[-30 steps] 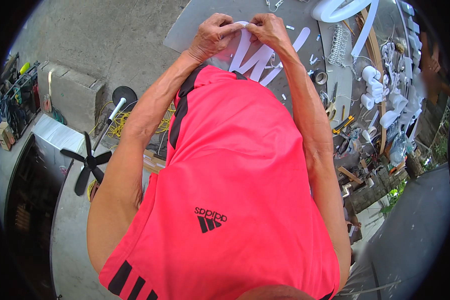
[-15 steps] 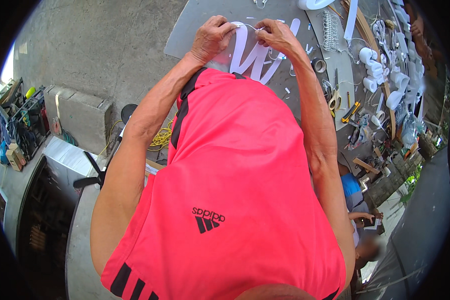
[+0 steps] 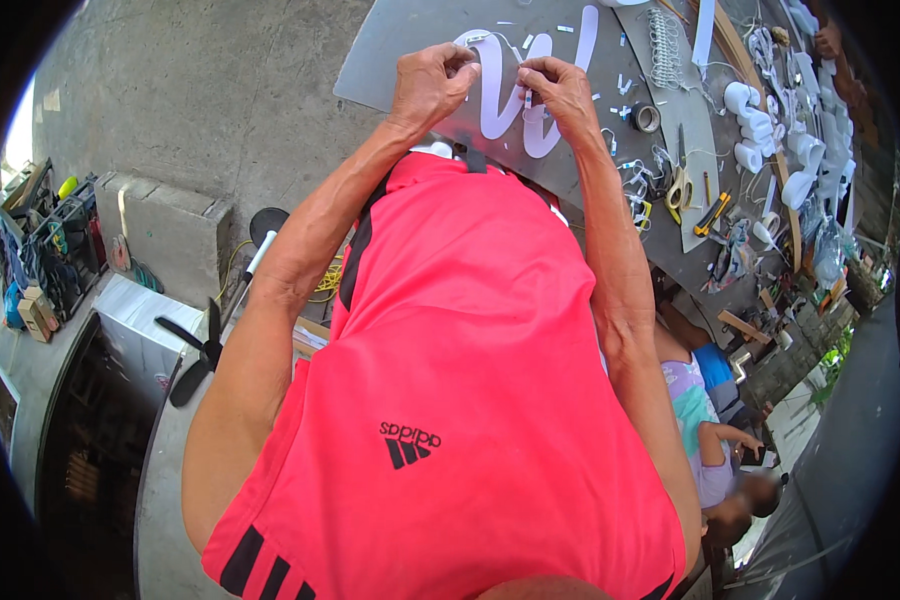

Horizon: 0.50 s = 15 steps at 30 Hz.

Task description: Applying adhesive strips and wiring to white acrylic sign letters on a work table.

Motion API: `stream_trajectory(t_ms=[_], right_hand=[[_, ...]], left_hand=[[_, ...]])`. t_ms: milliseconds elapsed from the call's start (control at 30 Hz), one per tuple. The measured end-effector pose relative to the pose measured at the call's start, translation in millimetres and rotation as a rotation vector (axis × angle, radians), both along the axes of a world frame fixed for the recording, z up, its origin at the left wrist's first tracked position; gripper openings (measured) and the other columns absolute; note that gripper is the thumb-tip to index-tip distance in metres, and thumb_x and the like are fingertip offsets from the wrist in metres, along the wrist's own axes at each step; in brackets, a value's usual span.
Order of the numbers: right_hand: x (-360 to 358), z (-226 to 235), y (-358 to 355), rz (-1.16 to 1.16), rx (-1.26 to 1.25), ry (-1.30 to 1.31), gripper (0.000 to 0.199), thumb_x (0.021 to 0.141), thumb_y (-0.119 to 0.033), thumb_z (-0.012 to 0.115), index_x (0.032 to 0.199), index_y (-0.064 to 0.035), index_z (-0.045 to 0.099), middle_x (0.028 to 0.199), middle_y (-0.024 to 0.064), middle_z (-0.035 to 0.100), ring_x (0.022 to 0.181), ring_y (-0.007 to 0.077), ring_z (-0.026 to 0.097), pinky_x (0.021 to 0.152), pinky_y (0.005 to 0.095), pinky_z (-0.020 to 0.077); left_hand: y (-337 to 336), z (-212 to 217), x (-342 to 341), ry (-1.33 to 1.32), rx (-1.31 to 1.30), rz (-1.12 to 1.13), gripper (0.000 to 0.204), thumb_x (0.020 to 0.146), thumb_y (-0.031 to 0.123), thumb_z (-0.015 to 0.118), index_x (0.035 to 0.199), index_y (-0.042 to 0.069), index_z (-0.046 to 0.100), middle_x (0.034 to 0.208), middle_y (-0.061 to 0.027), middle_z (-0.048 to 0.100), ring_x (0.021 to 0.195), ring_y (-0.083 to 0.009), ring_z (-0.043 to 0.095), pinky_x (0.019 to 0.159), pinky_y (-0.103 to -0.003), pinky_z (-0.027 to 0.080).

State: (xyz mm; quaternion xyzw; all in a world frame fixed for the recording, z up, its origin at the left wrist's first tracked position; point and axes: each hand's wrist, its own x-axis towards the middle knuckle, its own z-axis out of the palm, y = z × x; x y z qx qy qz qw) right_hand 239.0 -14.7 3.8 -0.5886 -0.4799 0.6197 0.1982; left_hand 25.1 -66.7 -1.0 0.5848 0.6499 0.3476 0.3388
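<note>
Both hands pinch a big white curved plastic letter [image 3: 515, 95] on the grey tabletop [image 3: 390, 60]: left hand [image 3: 430, 85], right hand [image 3: 560, 90]. Yellow-handled scissors [image 3: 680, 185] lie at three o'clock.

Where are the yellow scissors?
In the head view, the yellow scissors lie on the grey table, to the right of the person's right hand, just below a roll of tape.

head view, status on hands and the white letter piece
Left hand and right hand both pinching white letter piece. Piece lies on grey sheet. Nothing in the way.
</note>
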Motion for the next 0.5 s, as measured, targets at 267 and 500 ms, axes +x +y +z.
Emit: stream_trajectory(t_ms=[267, 500], right_hand=[[-4, -3, -3, 0.053, 0.102, -0.102, 0.020, 0.088, -0.017, 0.071, 0.098, 0.0002, 0.075, 0.083, 0.0095, 0.074, 0.067, 0.0130, 0.068, 0.062, 0.0270, 0.0550], [6, -3, -4, 0.323, 0.549, -0.320, 0.017, 0.086, -0.014, 0.065, 0.095, -0.0028, 0.075, 0.081, 0.0166, 0.069, 0.073, 0.0298, 0.068, 0.069, 0.0383, 0.0526]], left_hand=[[1, 9, 40, -0.681, -0.590, 0.111, 0.036, 0.093, 0.018, 0.069, 0.122, -0.003, 0.068, 0.096, -0.0098, 0.076, 0.069, -0.0106, 0.070, 0.052, -0.023, 0.052], [2, -5, 62, -0.848, -0.602, 0.282, 0.035, 0.092, 0.020, 0.073, 0.118, -0.003, 0.069, 0.090, -0.0076, 0.075, 0.068, -0.0073, 0.070, 0.044, -0.020, 0.040]])
